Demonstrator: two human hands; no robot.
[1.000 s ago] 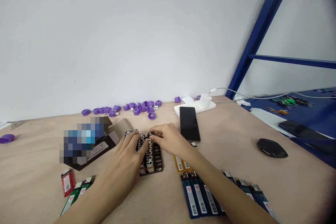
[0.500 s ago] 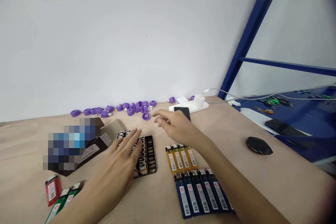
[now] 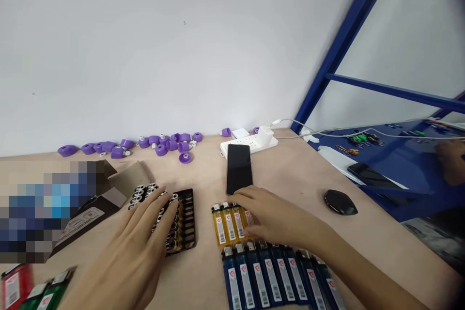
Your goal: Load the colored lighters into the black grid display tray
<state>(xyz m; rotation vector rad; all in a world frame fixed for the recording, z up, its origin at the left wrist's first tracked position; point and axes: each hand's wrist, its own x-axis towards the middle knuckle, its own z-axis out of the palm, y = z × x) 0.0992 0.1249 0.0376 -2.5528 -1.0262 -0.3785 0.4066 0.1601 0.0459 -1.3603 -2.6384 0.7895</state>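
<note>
Left hand (image 3: pixel 134 242), fingers (image 3: pixel 163 206) spread, nothing visibly held, over black slotted tray (image 3: pixel 189 223). Small black-and-silver parts (image 3: pixel 173 232) fill its left side; right slots bare. Right hand (image 3: pixel 271 215), raised earlier, now down on yellow lighters (image 3: pixel 227 223); grip: can't tell. Blue lighters (image 3: pixel 261 276) just below.

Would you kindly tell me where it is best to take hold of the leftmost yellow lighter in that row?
Pinch the long body of the leftmost yellow lighter, coming from above and the left. It lies flat with its left edge free, while another yellow lighter sits close on its right, the right hand lies over the row's right end, and the blue lighters lie just below its foot.
</note>
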